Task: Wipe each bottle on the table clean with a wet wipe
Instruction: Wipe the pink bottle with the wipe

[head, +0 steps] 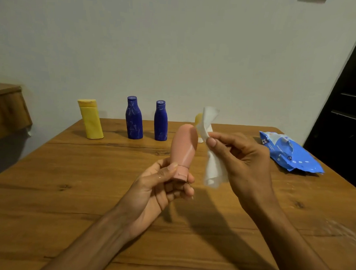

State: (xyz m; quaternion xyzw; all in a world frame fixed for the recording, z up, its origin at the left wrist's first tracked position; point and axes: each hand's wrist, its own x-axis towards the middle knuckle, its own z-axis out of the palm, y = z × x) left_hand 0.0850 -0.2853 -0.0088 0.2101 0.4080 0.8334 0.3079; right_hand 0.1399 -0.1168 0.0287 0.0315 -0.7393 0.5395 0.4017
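Pink bottle [183, 145] is held up over the middle of the counter [68, 191], cap end down, base tipped toward 1 o'clock. It's gripped by the left hand [160, 187], fingers curled round the cap and neck. Just beside it at 3 o'clock, a wet wipe [214, 169] is pinched between thumb and fingers of the right hand [247, 160]. It hangs crumpled; whether it touches the bottle can't be told. Along the far edge, a yellow bottle [91, 121] is stood at 10 o'clock, a bigger blue bottle [134, 118] at 11, a smaller blue bottle [160, 122] near 12. Something yellowish [198, 118] is half hidden behind the wipe. A blue wipes pack [294, 154] is laid at 2 o'clock.
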